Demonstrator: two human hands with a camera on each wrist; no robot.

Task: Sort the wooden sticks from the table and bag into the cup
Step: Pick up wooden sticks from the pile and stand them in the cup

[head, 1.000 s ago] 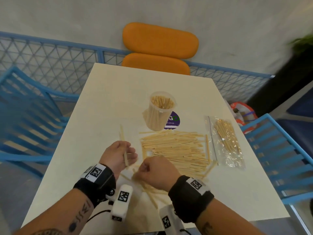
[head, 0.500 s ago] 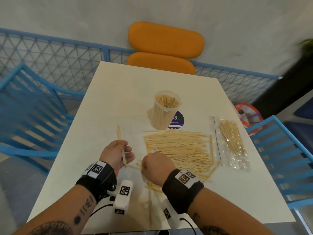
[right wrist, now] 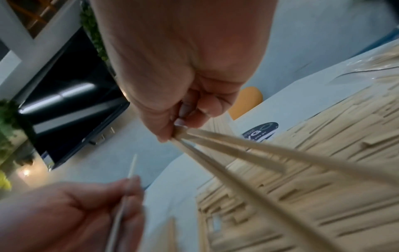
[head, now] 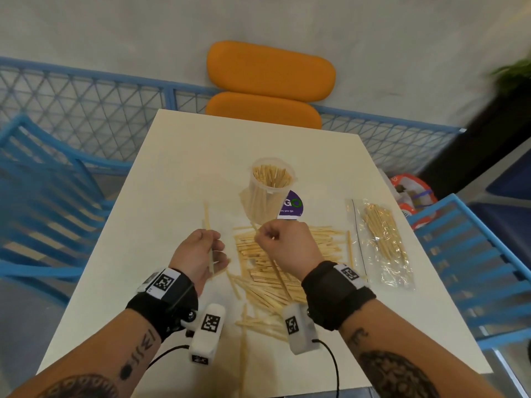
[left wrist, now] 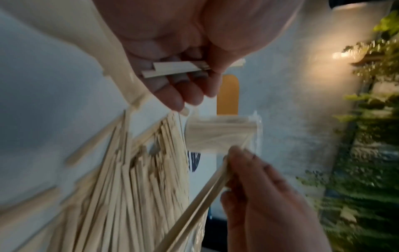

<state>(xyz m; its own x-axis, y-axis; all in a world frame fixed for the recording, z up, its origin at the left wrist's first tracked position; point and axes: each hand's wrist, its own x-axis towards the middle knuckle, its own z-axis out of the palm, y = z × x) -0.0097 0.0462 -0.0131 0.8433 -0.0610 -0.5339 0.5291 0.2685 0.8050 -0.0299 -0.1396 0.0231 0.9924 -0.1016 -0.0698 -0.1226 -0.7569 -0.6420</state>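
Note:
A clear plastic cup (head: pixel 270 188), packed with upright wooden sticks, stands mid-table. In front of it lies a wide pile of loose sticks (head: pixel 321 245). A clear bag (head: pixel 382 245) holding more sticks lies to the right. My left hand (head: pixel 215 248) grips a few sticks (head: pixel 207 222) upright, left of the pile; the left wrist view shows their ends (left wrist: pixel 177 68) across my curled fingers. Above the pile and just short of the cup, my right hand (head: pixel 264 234) pinches a few sticks (right wrist: pixel 237 153) by one end, and they trail back toward my wrist.
A purple sticker (head: pixel 291 206) lies beside the cup. An orange chair (head: pixel 267 90) stands at the table's far end, with blue slatted chairs on the left (head: pixel 43 196) and right (head: pixel 474 254). A red-and-white bag (head: pixel 413 191) sits on the floor at right.
My right hand has lifted from the near end of the pile and moved toward the cup with sticks pinched in it. The left hand keeps its sticks and has shifted slightly forward.

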